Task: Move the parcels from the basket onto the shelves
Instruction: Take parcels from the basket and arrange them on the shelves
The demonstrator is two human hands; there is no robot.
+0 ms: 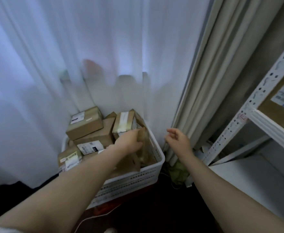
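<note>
A white perforated basket (138, 177) stands on the floor by the curtain, piled with several brown cardboard parcels. One labelled box (85, 124) lies on top at the back left, and a taped box (124, 122) leans at the back right. My left hand (131, 140) reaches into the basket and its fingers close on a flat brown parcel (143, 148) at the right side; the grip is partly hidden. My right hand (178, 140) hovers just right of the basket, fingers loosely curled and holding nothing.
A white metal shelf rack (238, 121) stands at the right, with a labelled brown parcel (279, 105) on its upper shelf and a bare lower shelf (255, 179). White sheer curtain and a beige drape (210, 81) hang behind. A green object (178, 172) and a white cable lie on the dark floor.
</note>
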